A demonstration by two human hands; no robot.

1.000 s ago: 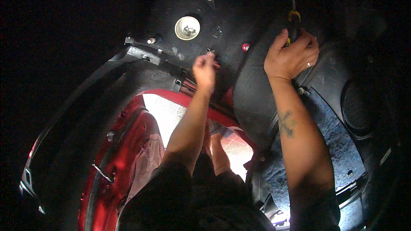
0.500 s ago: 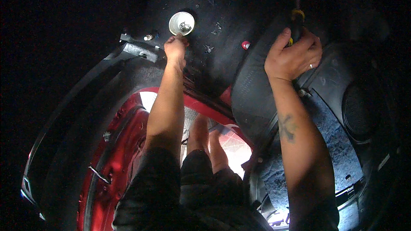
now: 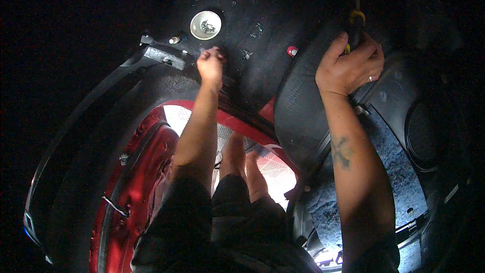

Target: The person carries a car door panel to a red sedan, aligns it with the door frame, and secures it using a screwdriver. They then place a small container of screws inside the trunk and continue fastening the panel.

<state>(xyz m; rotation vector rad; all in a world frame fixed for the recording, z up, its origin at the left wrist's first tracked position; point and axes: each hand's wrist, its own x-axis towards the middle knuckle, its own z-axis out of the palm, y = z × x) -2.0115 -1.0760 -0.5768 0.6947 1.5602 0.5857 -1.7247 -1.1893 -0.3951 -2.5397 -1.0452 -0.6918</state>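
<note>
My left hand (image 3: 210, 65) is curled on the dark carpeted surface, a little nearer than a white cup (image 3: 205, 37) and apart from it. Its fingers are pressed together and slightly blurred; whether they hold something small is unclear. Small metal pieces, likely screws (image 3: 207, 26), lie inside the cup. Farther right, my right hand (image 3: 351, 65), with a ring on one finger, is wrapped round the black and yellow handle of a screwdriver (image 3: 357, 20). Its long thin shaft points away from me, and the tip is lost in the dark.
Small loose metal pieces (image 3: 246, 54) lie right of the cup. A red and white round cap (image 3: 292, 51) lies farther right. A small white-tipped cylinder (image 3: 175, 40) and a grey bracket (image 3: 165, 57) sit left. A red painted car body edge (image 3: 242, 129) runs below my left hand.
My left hand has come away from the cup's near rim, toward me. The cup has shifted slightly left. My right hand keeps its grip on the screwdriver.
</note>
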